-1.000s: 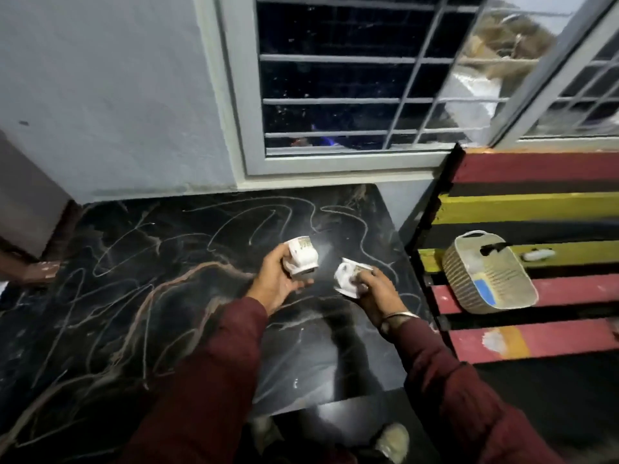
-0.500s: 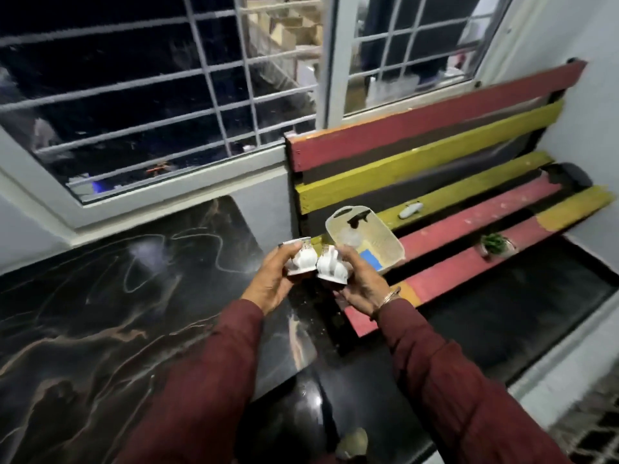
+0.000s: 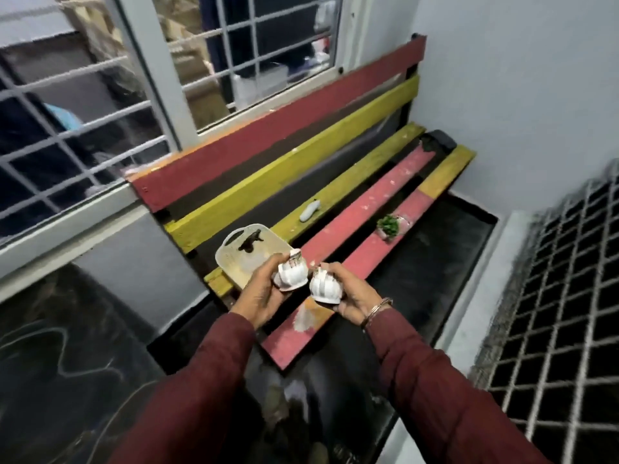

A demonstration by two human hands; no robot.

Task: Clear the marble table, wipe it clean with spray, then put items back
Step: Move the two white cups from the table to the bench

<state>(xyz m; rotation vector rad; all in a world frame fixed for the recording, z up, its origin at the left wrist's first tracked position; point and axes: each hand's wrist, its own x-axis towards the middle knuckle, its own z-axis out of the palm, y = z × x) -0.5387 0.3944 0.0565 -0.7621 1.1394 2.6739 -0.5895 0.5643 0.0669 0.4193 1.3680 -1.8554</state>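
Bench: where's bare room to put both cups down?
Free: pink slats between basket and small plant, and past the plant toward the wall. Crowded: the near-left end, where the basket sits under the hands, left and right.

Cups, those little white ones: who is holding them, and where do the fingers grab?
Each hand holds one cup. The left hand grips the left cup round its side; the right hand grips the right cup likewise.

Person, two bare hands, long maroon sleeves.
Left sleeve (image 3: 187,396) and right sleeve (image 3: 445,396) dark red, plain fabric, reach the wrists; thin metal bangle (image 3: 376,309) on right wrist.
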